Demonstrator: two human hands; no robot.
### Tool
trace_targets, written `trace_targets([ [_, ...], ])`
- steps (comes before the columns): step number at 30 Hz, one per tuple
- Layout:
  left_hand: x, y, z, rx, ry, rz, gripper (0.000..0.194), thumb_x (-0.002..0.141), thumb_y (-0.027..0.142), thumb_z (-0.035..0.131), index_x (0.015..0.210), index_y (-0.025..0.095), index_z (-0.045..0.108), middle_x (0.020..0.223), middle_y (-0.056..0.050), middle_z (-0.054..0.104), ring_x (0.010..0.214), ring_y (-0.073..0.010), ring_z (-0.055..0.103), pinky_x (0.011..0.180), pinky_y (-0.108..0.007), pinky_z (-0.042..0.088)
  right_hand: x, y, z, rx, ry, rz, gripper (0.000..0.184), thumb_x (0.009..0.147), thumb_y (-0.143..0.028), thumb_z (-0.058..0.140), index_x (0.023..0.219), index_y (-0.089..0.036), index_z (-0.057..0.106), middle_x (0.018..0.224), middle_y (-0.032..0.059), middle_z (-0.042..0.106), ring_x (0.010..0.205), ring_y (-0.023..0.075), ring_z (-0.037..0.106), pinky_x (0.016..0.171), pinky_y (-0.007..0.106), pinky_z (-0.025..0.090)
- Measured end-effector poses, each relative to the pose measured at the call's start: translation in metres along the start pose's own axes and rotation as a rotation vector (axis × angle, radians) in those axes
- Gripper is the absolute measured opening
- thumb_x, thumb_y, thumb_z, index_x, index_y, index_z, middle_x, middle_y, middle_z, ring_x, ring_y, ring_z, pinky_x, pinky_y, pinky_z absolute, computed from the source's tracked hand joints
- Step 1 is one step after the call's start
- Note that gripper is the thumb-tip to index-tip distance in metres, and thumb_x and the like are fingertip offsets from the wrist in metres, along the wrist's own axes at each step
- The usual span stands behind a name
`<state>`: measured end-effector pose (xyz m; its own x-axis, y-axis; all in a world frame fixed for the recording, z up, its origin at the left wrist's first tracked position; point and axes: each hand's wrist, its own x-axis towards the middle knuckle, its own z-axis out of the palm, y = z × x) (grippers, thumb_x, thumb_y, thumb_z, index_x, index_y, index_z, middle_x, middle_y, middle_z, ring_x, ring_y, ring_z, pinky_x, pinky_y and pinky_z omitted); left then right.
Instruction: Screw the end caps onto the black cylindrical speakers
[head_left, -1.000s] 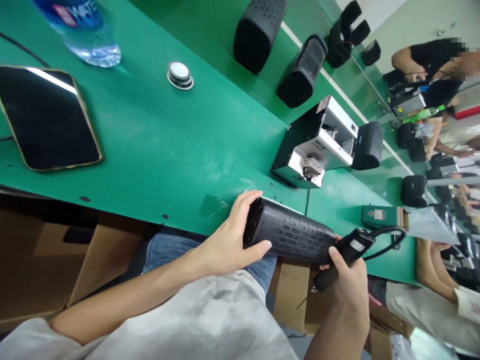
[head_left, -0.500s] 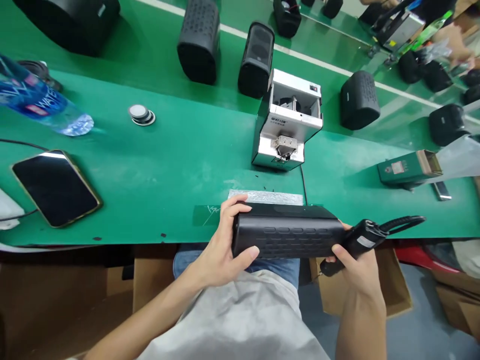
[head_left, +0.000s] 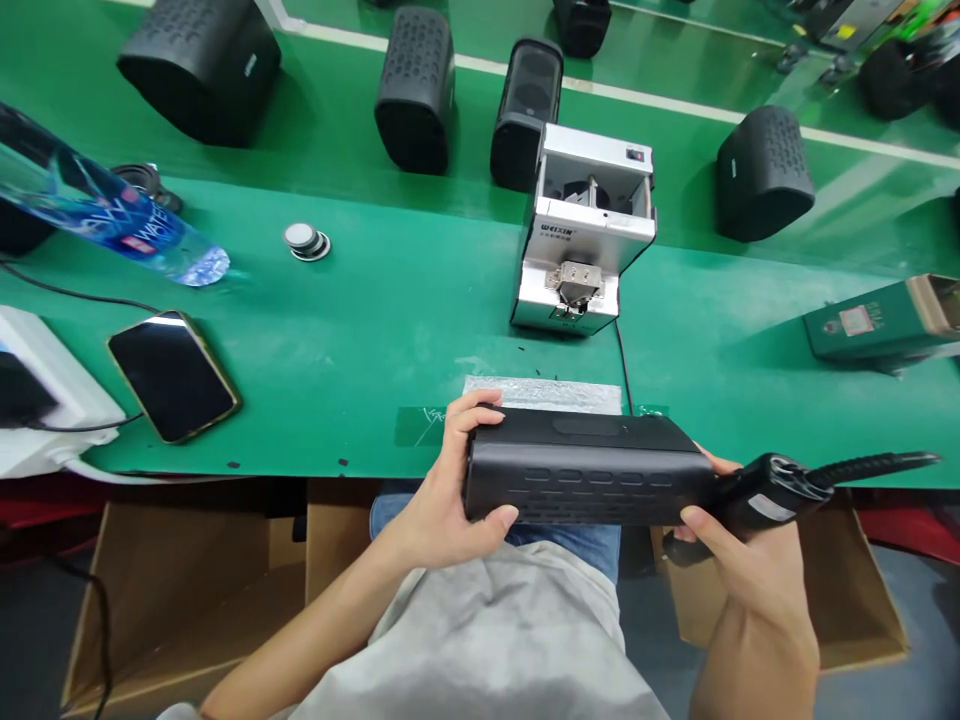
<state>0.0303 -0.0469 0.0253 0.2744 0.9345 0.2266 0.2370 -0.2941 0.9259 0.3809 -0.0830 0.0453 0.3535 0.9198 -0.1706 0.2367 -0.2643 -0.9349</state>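
A long black speaker [head_left: 585, 470] with a pattern of slots on its side lies level above the front edge of the green bench. My left hand [head_left: 457, 490] grips its left end, fingers over the top and thumb on the near side. At the other end, my right hand [head_left: 750, 560] supports the speaker with its thumb at the corner. That same hand also holds a black electric screwdriver [head_left: 772, 490], whose cable runs off to the right. The screwdriver's tip is blurred below the speaker.
Behind the speaker stands a silver WEIXIN machine [head_left: 585, 240]. To the left are a phone [head_left: 174, 375], a water bottle [head_left: 112, 205], small round discs [head_left: 306, 241] and a white power strip [head_left: 45, 390]. A green box [head_left: 874, 320] lies right. Several speakers [head_left: 414, 90] stand along the back; cardboard boxes [head_left: 195, 580] sit below.
The view has turned left, so bench items appear farther right. Both hands keep hold of the speaker, and the screwdriver stays in my right hand.
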Motion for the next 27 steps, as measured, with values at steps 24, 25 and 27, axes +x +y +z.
trace_targets([
  [24,0.008,-0.020,-0.019,0.217,0.005,0.196,0.074,0.076,0.037,0.089,0.137,0.033,0.046,0.159,-0.015,0.050,0.149,-0.0445,0.054,0.116,-0.071,0.055,0.019,0.003,0.014,0.258,-0.346,-0.148,0.086,0.080,-0.051,0.101,0.156,-0.029,0.068,0.166,0.0134,0.061,0.141,0.0418,0.069,0.114,0.057,0.060],
  [25,0.007,-0.020,-0.019,0.222,0.001,0.192,0.074,0.076,0.037,0.089,0.137,0.033,0.046,0.160,-0.014,0.050,0.150,-0.0450,0.053,0.116,-0.071,0.055,0.023,0.003,0.014,0.279,-0.375,-0.195,0.081,0.080,-0.050,0.101,0.152,-0.029,0.071,0.167,0.0132,0.060,0.151,0.0427,0.062,0.121,0.059,0.055],
  [27,0.006,-0.020,-0.019,0.221,-0.009,0.173,0.074,0.078,0.038,0.089,0.137,0.034,0.045,0.162,-0.013,0.048,0.152,-0.0458,0.051,0.117,-0.072,0.054,0.028,0.004,0.016,0.299,-0.406,-0.274,0.067,0.083,-0.046,0.100,0.143,-0.029,0.076,0.166,0.0125,0.061,0.162,0.0413,0.049,0.129,0.061,0.046],
])
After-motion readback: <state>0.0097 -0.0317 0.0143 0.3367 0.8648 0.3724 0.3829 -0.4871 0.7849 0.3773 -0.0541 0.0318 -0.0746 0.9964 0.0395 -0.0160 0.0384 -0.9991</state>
